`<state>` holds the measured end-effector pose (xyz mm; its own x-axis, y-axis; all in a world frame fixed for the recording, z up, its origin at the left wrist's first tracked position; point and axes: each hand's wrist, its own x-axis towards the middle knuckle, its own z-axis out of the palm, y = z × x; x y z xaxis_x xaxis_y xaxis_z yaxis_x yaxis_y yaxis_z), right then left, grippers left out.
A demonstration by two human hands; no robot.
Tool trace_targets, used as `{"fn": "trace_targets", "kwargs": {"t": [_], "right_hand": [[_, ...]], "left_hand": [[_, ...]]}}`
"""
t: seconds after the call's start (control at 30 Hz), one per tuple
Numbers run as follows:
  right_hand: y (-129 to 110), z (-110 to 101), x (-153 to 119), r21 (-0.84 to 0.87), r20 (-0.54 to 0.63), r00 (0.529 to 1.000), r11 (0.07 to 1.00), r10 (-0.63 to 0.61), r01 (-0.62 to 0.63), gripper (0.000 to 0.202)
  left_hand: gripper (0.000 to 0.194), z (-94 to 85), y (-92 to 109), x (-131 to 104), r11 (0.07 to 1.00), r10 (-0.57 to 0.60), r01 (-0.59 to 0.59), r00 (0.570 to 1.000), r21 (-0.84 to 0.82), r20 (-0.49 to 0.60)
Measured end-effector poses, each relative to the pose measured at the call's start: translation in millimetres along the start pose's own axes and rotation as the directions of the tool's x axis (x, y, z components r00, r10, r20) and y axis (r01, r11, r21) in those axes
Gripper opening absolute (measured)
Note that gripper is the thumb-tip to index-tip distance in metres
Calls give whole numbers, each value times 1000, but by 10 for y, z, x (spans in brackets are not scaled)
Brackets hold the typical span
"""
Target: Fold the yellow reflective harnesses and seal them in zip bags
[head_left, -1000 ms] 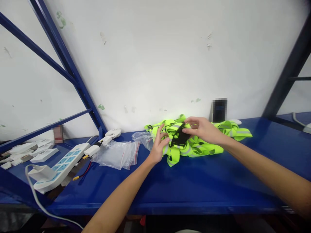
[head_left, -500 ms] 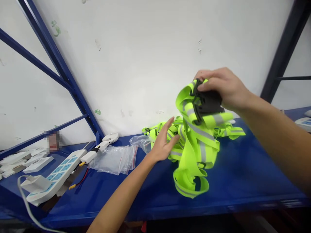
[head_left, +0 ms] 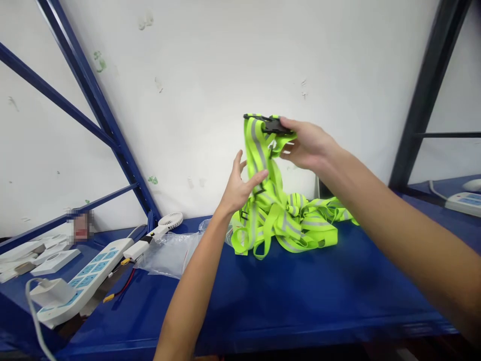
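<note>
Raised in front of the wall, my right hand grips the black plastic buckle of a neon-yellow reflective strap harness. Its grey-striped straps hang down from the buckle and run into the tangled pile of similar straps on the blue shelf. My left hand is beside the hanging straps, thumb in front of them and fingers spread apart behind and to the left. It does not appear closed on them. Small black slider pieces show on the straps near my left hand.
Clear zip bags lie left of the pile, beside a small white fan. A white power strip with a plugged-in adapter and cable stands farther left, near white boxes. Blue rack posts rise at the side.
My right hand has moved left with the buckle, and the hanging straps have swung left and straightened. My left hand has risen slightly and come up against them.
</note>
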<state>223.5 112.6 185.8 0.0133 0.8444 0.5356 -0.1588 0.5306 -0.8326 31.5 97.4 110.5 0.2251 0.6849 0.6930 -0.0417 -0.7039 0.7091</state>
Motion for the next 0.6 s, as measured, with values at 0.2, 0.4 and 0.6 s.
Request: {"fn": "trace_targets", "kwargs": {"t": [0.2, 0.4, 0.6], "right_hand": [[-212, 312, -509, -165, 450, 875, 946, -179, 278, 18], [-185, 338, -564, -248, 203, 844, 807, -497, 536, 28], [291, -89, -342, -499, 65, 793, 668, -606, 552, 30]], "left_hand": [[52, -97, -184, -25, 963, -93, 124, 986, -240, 137], [61, 78, -190, -224, 799, -272, 417, 894, -434, 357], [50, 385, -311, -299, 642, -406, 563, 826, -521, 392]]}}
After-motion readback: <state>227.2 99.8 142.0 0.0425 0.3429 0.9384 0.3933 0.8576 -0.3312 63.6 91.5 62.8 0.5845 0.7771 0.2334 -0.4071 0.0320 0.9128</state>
